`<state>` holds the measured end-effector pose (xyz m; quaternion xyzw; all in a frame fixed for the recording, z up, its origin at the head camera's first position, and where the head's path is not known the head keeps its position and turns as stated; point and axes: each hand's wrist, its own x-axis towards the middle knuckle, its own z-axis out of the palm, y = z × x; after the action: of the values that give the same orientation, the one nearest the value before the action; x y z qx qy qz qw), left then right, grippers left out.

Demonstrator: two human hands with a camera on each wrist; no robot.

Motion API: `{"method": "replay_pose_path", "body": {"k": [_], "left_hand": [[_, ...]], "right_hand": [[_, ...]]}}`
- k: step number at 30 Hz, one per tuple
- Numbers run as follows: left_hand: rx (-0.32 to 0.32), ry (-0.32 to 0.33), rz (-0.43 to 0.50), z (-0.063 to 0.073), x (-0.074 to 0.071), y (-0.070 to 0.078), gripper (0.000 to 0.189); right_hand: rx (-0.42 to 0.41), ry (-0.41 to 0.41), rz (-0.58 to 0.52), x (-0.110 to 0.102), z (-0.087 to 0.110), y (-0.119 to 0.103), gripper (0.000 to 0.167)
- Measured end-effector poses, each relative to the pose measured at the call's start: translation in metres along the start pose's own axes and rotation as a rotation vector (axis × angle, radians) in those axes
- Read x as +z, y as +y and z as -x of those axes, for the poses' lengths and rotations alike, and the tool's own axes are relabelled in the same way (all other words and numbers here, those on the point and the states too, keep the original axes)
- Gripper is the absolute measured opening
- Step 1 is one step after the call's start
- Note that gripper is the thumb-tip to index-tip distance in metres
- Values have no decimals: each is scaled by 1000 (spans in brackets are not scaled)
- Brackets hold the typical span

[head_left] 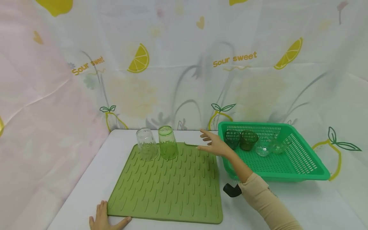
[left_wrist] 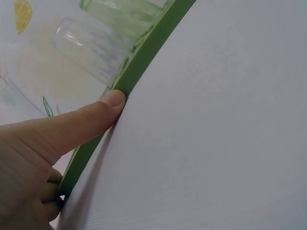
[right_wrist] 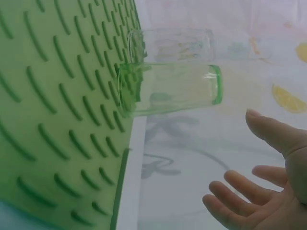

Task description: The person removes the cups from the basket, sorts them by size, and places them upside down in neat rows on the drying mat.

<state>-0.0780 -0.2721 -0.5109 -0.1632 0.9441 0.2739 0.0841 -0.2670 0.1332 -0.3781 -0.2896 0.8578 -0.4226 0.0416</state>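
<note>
A clear glass (head_left: 147,144) and a light green glass (head_left: 168,142) stand side by side, wider ends down, at the far left of a green ridged drying mat (head_left: 166,188). My right hand (head_left: 214,143) is held over the mat's far right corner with fingers and thumb spread and nothing in it; in the right wrist view its palm faces the green glass (right_wrist: 172,90), apart from it. At the mat's near left corner rests my left hand (head_left: 103,217). Its thumb (left_wrist: 114,99) lies along the mat's front edge, the fingers stretched up the left side.
A green plastic basket (head_left: 276,176) stands to the right of the mat. Inside are a dark glass (head_left: 231,139), a brown glass (head_left: 248,140) and clear glasses (head_left: 264,146). A small black object (head_left: 231,190) shows beside my right sleeve. Behind the table hangs a lemon-print cloth (head_left: 178,89).
</note>
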Motion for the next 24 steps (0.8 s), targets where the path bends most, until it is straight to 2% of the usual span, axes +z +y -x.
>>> {"method": "replay_pose_path", "body": {"k": [8, 18, 24], "left_hand": [[61, -38, 52, 0, -11, 7, 124], [12, -55, 37, -6, -11, 2, 126], [3, -49, 26, -8, -12, 0, 123]], "right_hand": [[15, 118, 47, -23, 49, 11, 68], [92, 277, 45, -41, 98, 25, 61], [137, 356, 112, -55, 122, 39, 59]]}}
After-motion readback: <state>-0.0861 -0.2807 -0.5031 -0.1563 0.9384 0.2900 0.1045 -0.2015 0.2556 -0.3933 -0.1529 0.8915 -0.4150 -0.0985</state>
